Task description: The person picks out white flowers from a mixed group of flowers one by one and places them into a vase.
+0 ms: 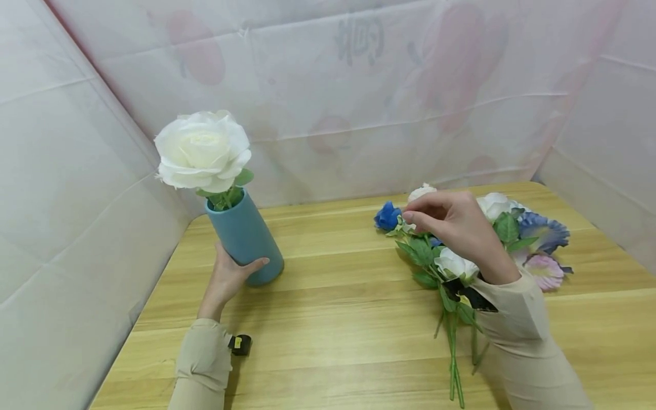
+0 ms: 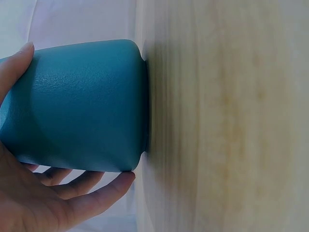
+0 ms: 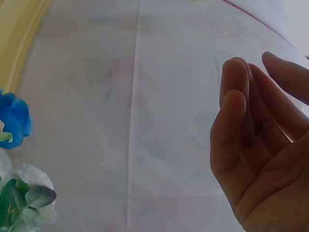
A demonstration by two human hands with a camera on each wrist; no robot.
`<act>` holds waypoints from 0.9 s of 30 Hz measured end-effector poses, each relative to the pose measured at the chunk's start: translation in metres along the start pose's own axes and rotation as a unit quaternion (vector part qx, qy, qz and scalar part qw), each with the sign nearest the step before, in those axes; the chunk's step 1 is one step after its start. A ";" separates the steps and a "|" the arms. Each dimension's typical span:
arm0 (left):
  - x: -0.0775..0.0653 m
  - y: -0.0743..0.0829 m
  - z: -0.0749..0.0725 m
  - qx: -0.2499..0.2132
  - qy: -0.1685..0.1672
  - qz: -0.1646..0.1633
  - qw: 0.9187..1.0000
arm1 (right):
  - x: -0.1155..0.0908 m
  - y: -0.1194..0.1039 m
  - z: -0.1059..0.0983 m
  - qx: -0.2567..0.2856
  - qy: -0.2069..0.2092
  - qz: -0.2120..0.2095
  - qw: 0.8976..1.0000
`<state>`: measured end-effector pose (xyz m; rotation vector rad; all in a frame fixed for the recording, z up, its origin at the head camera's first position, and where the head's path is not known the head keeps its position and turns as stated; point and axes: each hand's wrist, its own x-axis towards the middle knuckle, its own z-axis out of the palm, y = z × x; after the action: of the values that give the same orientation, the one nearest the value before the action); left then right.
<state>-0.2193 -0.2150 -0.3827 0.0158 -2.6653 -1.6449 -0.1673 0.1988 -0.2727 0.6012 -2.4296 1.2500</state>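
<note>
My left hand [image 1: 226, 280] grips the lower part of a blue vase [image 1: 245, 239], thumb on one side and fingers on the other, as the left wrist view also shows. The vase stands on the table with one large white artificial rose [image 1: 202, 151] in it, leaves at the rim. Over a bunch of artificial flowers, my right hand [image 1: 458, 225] hovers with fingers loosely bent. Its thumb [image 3: 285, 72] is apart from the fingers, and nothing lies between them. Nearest are a blue rose [image 1: 388, 216] and a white rose [image 1: 453, 263], which lie on the table.
A purple-blue flower [image 1: 544, 232], a pink flower [image 1: 544, 272] and another white flower [image 1: 494, 206] lie at the right. Green stems [image 1: 453, 364] point toward the front of the wooden table [image 1: 338, 319]. Pale printed cloth [image 1: 318, 91] hangs around the back and sides.
</note>
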 end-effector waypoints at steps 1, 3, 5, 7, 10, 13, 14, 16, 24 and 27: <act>0.000 0.000 0.000 0.000 0.000 0.000 1.000 | -0.001 0.001 0.000 0.000 0.001 0.001 1.000; 0.000 0.000 0.000 -0.001 0.001 0.002 1.000 | -0.003 0.002 -0.002 -0.003 0.002 -0.004 1.000; 0.000 0.000 -0.001 -0.001 0.002 0.003 1.000 | -0.005 0.003 -0.003 -0.008 0.004 -0.011 1.000; 0.000 -0.001 -0.001 0.001 0.002 0.004 1.000 | -0.007 0.005 -0.006 -0.011 0.005 -0.016 1.000; 0.000 -0.001 -0.002 0.004 0.001 0.004 1.000 | -0.011 0.007 -0.009 -0.015 0.004 -0.019 1.000; -0.001 0.000 -0.002 0.006 -0.001 0.003 1.000 | -0.013 0.010 -0.013 -0.019 0.001 -0.014 1.000; -0.001 0.000 -0.002 0.006 0.000 0.003 1.000 | -0.014 0.011 -0.014 -0.020 -0.001 -0.012 1.000; -0.001 0.000 -0.002 0.006 0.000 0.002 1.000 | -0.014 0.012 -0.015 -0.025 -0.003 -0.010 1.000; 0.000 0.001 -0.001 0.005 -0.002 0.002 1.000 | -0.018 0.017 -0.025 -0.060 0.003 -0.014 0.998; 0.000 0.001 -0.001 0.005 -0.001 0.002 1.000 | -0.021 0.021 -0.028 -0.065 0.004 -0.013 0.998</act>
<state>-0.2197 -0.2151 -0.3813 0.0077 -2.6728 -1.6314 -0.1573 0.2377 -0.2817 0.5875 -2.4656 1.0727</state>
